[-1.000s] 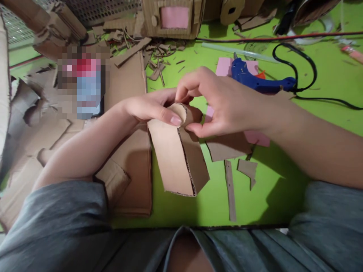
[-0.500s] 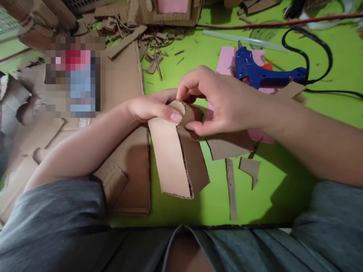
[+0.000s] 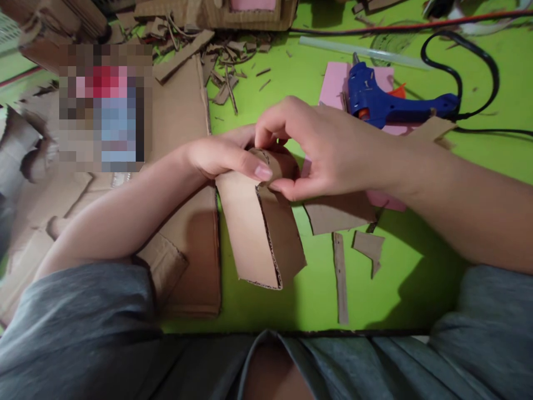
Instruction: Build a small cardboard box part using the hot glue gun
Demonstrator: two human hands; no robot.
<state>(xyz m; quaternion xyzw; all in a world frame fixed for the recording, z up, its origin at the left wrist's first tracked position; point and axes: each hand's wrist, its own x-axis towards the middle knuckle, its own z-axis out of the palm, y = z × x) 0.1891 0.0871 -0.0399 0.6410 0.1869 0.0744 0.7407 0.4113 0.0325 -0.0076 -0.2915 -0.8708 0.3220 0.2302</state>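
Holding a folded cardboard piece [image 3: 250, 228] just above the green worktop [image 3: 316, 294], I am pinching its top end with both hands. My left hand [image 3: 220, 155] is pressing its thumb on the flat face. My right hand [image 3: 328, 153] is curling its fingers [image 3: 283, 119] tight round the rolled top. The top is looking joined, I think, while the bottom flaps are hanging apart. A blue glue gun [image 3: 387, 103] is lying behind. A cardboard box [image 3: 275, 19] at the far edge is showing only its front, so I cannot tell what is inside.
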